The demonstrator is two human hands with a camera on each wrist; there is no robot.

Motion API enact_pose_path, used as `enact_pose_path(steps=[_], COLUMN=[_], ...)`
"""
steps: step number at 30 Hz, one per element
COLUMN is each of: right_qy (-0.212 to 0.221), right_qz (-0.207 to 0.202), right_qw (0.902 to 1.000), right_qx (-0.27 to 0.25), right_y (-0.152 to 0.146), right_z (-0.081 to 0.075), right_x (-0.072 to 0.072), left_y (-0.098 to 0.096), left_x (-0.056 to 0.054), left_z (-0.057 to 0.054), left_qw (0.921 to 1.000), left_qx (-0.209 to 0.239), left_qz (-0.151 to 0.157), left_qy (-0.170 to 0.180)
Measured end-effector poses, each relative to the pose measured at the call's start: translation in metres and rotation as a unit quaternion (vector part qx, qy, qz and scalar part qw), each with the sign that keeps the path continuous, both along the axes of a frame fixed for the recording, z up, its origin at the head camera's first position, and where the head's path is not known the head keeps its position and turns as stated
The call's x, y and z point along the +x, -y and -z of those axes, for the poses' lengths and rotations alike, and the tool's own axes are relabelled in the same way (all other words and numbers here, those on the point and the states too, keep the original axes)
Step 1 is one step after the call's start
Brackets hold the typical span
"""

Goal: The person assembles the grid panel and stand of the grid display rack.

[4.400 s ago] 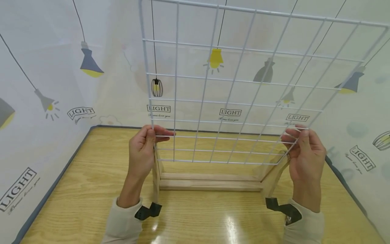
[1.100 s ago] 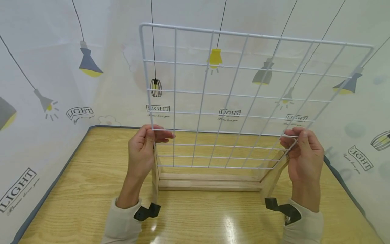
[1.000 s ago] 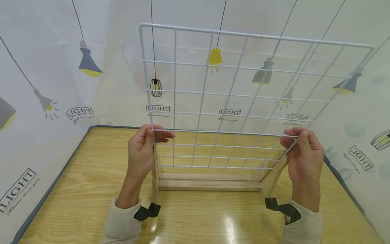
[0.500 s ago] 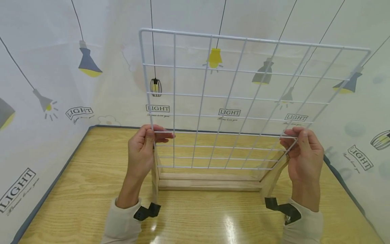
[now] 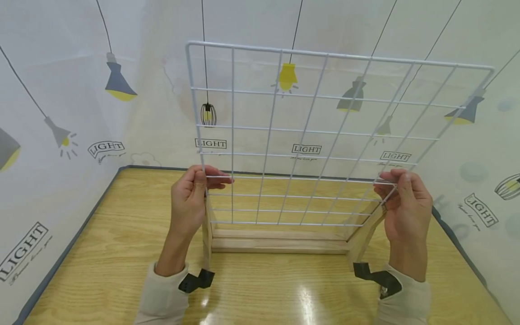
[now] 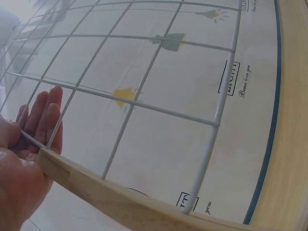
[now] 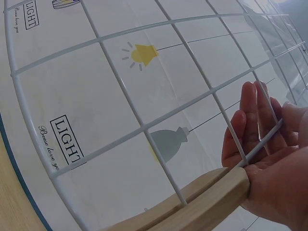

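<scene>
A white wire grid panel (image 5: 327,54) stands upright between my two hands, its lower part between the side pieces of a wooden stand (image 5: 280,246). My left hand (image 5: 188,194) pinches the panel's left edge wire between thumb and fingers, right by the top of the stand's left side piece (image 6: 96,190). On the other edge, my right hand (image 5: 408,207) pinches the wire the same way, its fingers behind the grid. The right wrist view shows a groove in the right side piece (image 7: 216,197), with the panel's edge wire running along it. The panel's bottom wire appears above the stand's crossbars.
The stand rests on a wood-grain table (image 5: 122,239) with a dark blue border along its back and sides. Behind it hangs a white backdrop (image 5: 154,113) printed with lamps and lettering. Black straps (image 5: 197,282) sit on both wrists.
The grid panel has come down between the stand's side pieces, by a good way since the earliest frame and only slightly in the last second. Both hands stay at nearly the same spots.
</scene>
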State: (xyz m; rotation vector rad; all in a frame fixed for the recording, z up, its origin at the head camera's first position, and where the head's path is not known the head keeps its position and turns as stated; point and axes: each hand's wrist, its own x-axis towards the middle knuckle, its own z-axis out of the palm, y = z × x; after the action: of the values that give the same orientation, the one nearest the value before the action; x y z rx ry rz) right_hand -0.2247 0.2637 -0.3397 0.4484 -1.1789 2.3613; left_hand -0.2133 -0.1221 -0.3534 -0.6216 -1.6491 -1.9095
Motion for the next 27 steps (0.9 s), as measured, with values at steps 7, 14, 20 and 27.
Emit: enact_pose_path(steps=[7,14,20,27], right_qy=[0.007,0.001,0.000,0.006], right_qz=[0.011,-0.022,-0.022,-0.011], right_qw=[0.9999,0.9995,0.9995,0.9997], right_qx=[-0.002,-0.024,-0.024,-0.018], right_y=[0.0014,-0.0001,-0.0003,0.0000], right_z=[-0.0009,-0.0018,-0.0020,-0.0018], right_x=[-0.0010,-0.0001,0.0005,0.0004], left_y=[0.0000,-0.0004,-0.0007,-0.0008], left_x=[0.0009,0.0011,0.0012,0.0017], left_z=[-0.0008,-0.0016,-0.0016,-0.0018], left_qw=[0.9999,0.9999,0.9999,0.9998], left_qx=[0.001,0.000,-0.001,-0.006], left_qz=[-0.007,-0.007,-0.005,-0.012], left_qy=[0.015,0.015,0.013,0.017])
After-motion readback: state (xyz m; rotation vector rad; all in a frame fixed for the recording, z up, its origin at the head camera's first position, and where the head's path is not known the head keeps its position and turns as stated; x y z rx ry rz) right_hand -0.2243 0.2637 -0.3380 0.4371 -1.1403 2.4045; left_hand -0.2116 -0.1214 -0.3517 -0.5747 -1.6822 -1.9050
